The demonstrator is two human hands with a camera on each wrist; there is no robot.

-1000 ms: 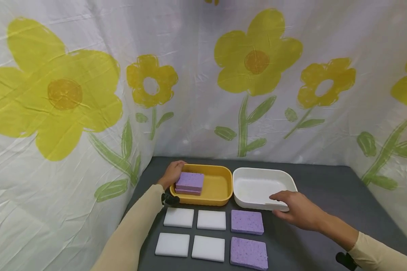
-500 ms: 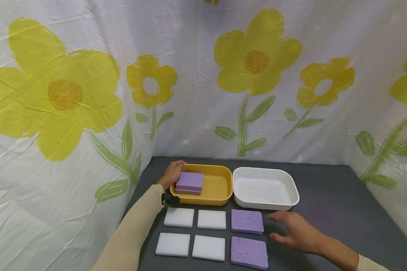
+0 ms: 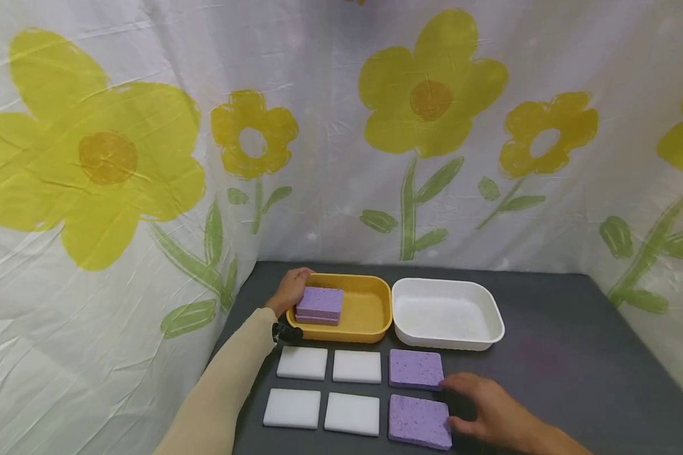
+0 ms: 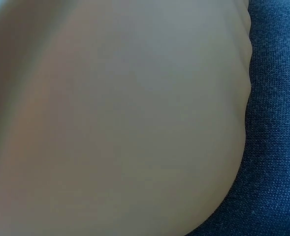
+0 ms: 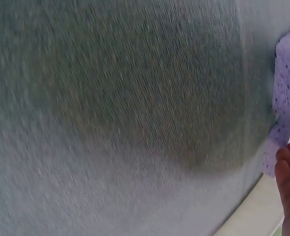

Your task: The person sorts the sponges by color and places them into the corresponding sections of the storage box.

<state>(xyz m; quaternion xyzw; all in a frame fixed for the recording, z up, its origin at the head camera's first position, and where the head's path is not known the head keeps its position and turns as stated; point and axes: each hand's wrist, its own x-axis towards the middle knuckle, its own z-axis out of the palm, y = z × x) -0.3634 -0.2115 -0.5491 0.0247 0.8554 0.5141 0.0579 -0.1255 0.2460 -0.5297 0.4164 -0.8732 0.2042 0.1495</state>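
In the head view my left hand [image 3: 289, 291] grips the left end of the yellow tray [image 3: 370, 333], its fingers over the far left corner of the rim. Inside that tray lie two stacked purple sponges [image 3: 320, 303]. My right hand [image 3: 492, 411] is low over the table, thumb and fingers spread. Its fingertips come right to the right edge of the farther purple sponge [image 3: 415, 368], and its thumb to the nearer purple sponge [image 3: 419, 420]. The right wrist view shows purple sponges [image 5: 286, 73] beside the fingers [image 5: 285, 182].
Left of the purple sponges, several white sponges [image 3: 301, 363] lie flat in two rows. A white tray [image 3: 448, 344] stands right of the yellow one. Dark grey cloth [image 3: 569, 354] covers the table, with a flower-print curtain [image 3: 330, 189] behind. Blurred beige fills most of the left wrist view.
My right hand has moved from over the white tray's near rim down toward me, to the right edges of the two loose purple sponges. My left hand has stayed at the yellow tray.
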